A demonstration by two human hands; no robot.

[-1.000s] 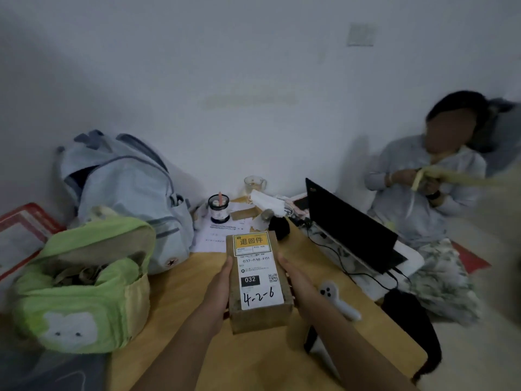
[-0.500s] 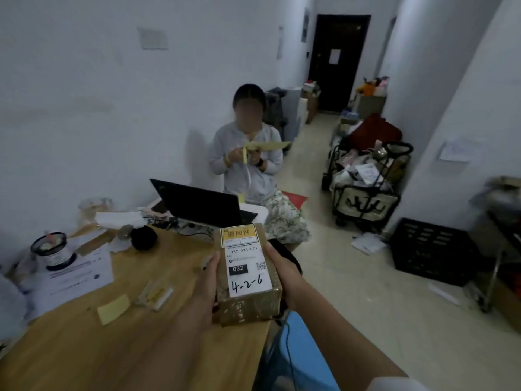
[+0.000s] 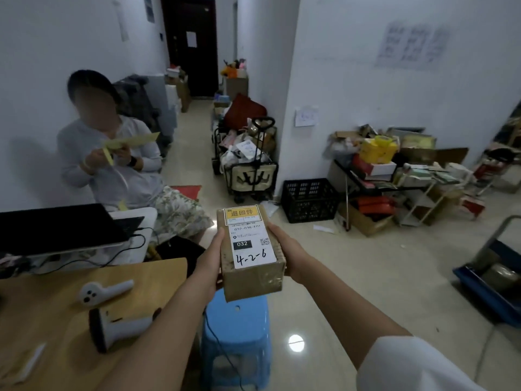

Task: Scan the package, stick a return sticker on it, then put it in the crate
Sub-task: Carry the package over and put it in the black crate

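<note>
I hold a small brown cardboard package out in front of me, above the floor past the table's right edge. It carries a white shipping label marked 4-2-6 and a yellow return sticker at its far end. My left hand grips its left side and my right hand its right side. The black plastic crate stands on the floor by the white wall, beyond the package and slightly right. A white handheld scanner lies on the wooden table at the lower left.
A blue plastic stool stands under my arms. A seated person at the left handles yellow stickers beside a laptop. A loaded cart stands left of the crate, a cluttered rack right of it, a blue trolley at far right.
The view has swung right from the table toward the room, bringing the crate ahead. The package, held in both hands throughout, has left the tabletop area and now hangs over the stool.
</note>
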